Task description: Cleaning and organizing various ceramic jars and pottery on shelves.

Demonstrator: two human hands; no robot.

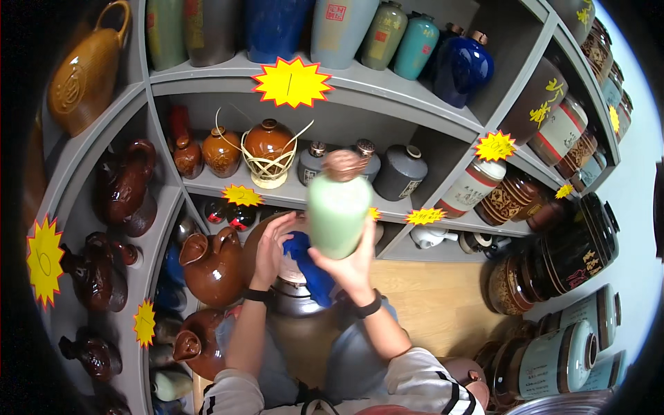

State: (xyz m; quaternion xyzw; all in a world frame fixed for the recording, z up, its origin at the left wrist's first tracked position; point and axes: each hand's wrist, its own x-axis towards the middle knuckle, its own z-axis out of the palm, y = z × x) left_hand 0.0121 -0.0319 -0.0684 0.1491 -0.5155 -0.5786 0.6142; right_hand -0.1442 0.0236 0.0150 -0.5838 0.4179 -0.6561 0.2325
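Observation:
A pale green ceramic bottle (339,218) with a blurred copper-brown cap stands upright in the air in front of me. My right hand (349,270) grips it around its lower end. Left of the bottle, my left hand (272,249) is raised with bent fingers against a blue cloth (308,268), which it seems to hold by the upper edge. The cloth hangs down between my wrists. Under it, partly hidden, is a round silvery metal vessel (299,303) near my knees.
Grey shelves (387,86) with jars curve around me. A jar in a woven holder (270,155) stands behind the bottle. Brown pitchers (214,266) are close on my left. Large jars (553,366) stand on the right, by the wooden floor (422,297). Yellow star-shaped tags (293,81) mark the shelf edges.

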